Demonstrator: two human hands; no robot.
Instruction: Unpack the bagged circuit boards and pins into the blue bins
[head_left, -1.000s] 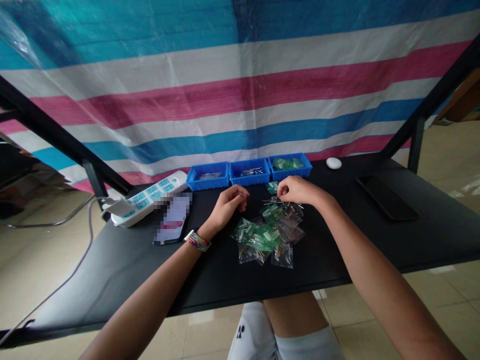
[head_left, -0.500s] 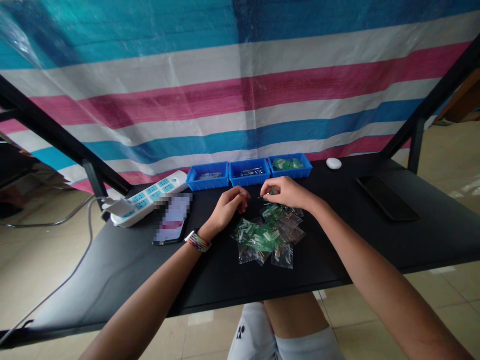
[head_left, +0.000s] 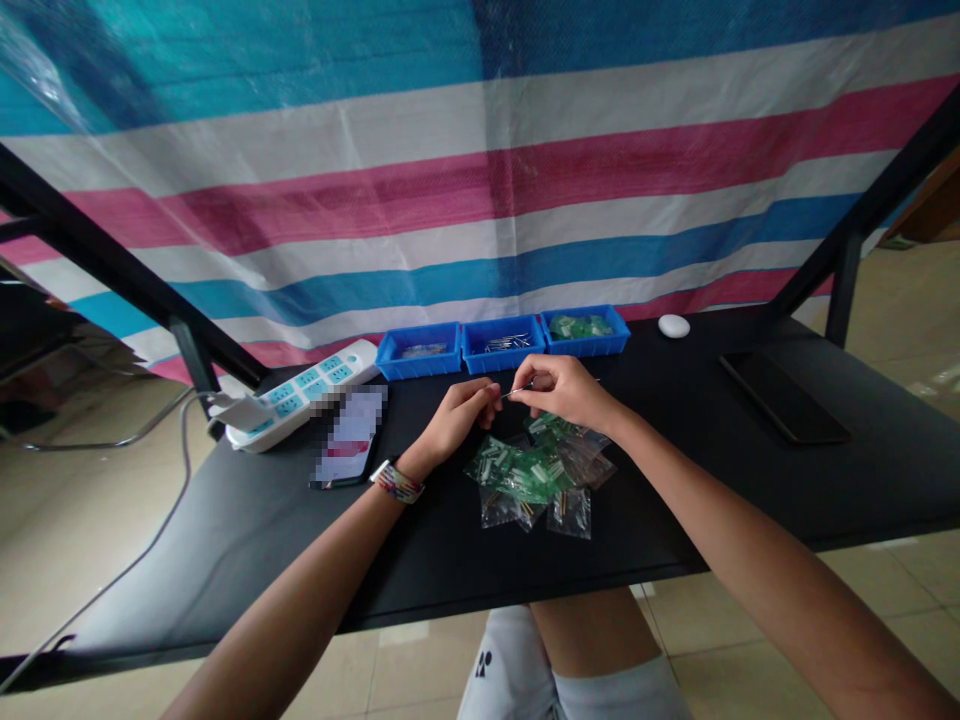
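Observation:
My left hand (head_left: 459, 412) and my right hand (head_left: 561, 387) meet above the black table (head_left: 240, 520), fingertips nearly touching. My right hand pinches a thin metal pin (head_left: 516, 391) whose tip points at my left fingers, which are curled in a pinch; what they hold is too small to make out. Just below the hands lies a heap of small clear bags with green and coloured parts (head_left: 541, 470). Behind the hands stand three blue trays: the left tray (head_left: 418, 352), the middle tray (head_left: 504, 345) with metal pins, and the right tray (head_left: 585, 331) with green bags.
A white power strip (head_left: 304, 397) and a phone (head_left: 346, 438) lie at the left. A white round object (head_left: 673, 325) and a dark phone (head_left: 784, 397) lie at the right. A striped tarp hangs behind the table; black frame bars slant at both sides.
My right hand has lifted from the heap of bags and moved left with a pin toward my left hand. My left hand has hardly moved.

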